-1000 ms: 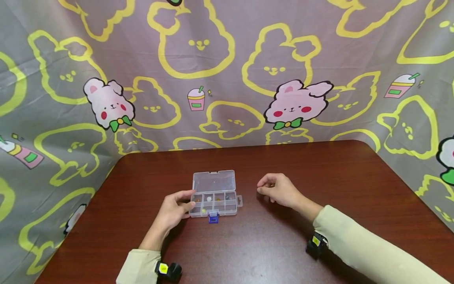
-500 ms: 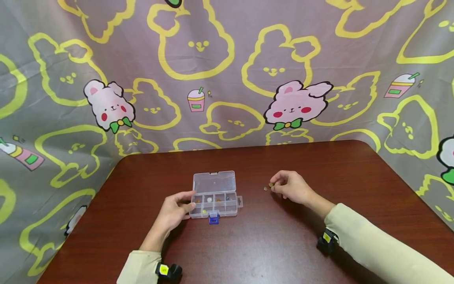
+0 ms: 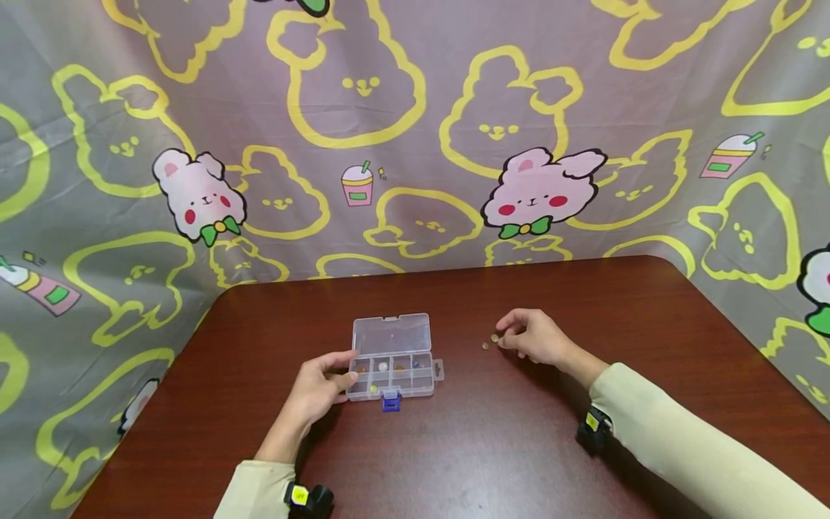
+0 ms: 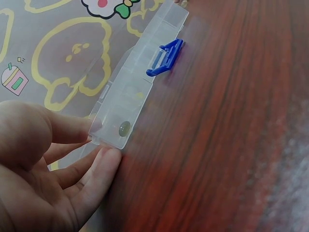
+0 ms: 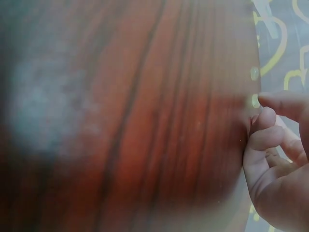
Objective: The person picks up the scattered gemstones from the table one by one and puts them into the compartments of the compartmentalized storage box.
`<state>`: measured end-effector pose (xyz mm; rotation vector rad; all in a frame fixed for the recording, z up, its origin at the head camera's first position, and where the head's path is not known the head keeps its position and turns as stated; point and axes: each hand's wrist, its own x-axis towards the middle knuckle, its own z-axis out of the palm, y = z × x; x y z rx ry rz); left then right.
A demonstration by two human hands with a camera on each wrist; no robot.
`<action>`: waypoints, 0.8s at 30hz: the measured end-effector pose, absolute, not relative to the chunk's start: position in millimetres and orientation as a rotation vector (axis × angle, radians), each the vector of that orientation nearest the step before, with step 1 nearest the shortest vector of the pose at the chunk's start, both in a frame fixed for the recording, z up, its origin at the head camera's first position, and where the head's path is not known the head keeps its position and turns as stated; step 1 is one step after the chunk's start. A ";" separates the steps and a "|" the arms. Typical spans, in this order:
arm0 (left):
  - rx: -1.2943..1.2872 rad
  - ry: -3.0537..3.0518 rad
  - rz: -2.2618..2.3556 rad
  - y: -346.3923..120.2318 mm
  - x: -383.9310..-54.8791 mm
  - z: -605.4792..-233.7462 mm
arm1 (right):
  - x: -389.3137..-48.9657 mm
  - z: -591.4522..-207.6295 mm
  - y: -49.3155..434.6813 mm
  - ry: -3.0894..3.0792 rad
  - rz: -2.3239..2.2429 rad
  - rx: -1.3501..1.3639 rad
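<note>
My left hand (image 3: 314,386) grips the left end of a clear plastic compartment box (image 3: 424,390), thumb at the near side and fingers behind. Its lid (image 3: 392,336) stands raised at the back, and a blue latch (image 3: 390,401) hangs in front. Small beads lie inside, among them a white one (image 3: 383,366) and a yellow one (image 3: 373,388). A dark greenish bead (image 4: 124,129) shows through the end wall in the left wrist view. My right hand (image 3: 534,339) is low over the table, fingertips beside one pale bead (image 3: 495,338); a second bead (image 3: 485,347) lies just left.
The brown wooden table (image 3: 447,447) extends around the box and beads. Behind it hangs a grey curtain (image 3: 402,94) with yellow outlines and cartoon rabbits. Black wrist cameras (image 3: 593,430) are strapped at both sleeves.
My right hand has shifted right and slightly back, exposing two beads that it hid a second ago. In the last half second it moved only slightly. My left hand stays on the box.
</note>
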<state>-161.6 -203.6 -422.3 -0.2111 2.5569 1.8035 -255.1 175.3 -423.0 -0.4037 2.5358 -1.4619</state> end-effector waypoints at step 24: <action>-0.198 2.540 1.836 -204.5 -160.7 -421.8 | -268.0 -426.0 173.0 2.498 -1.394 -0.493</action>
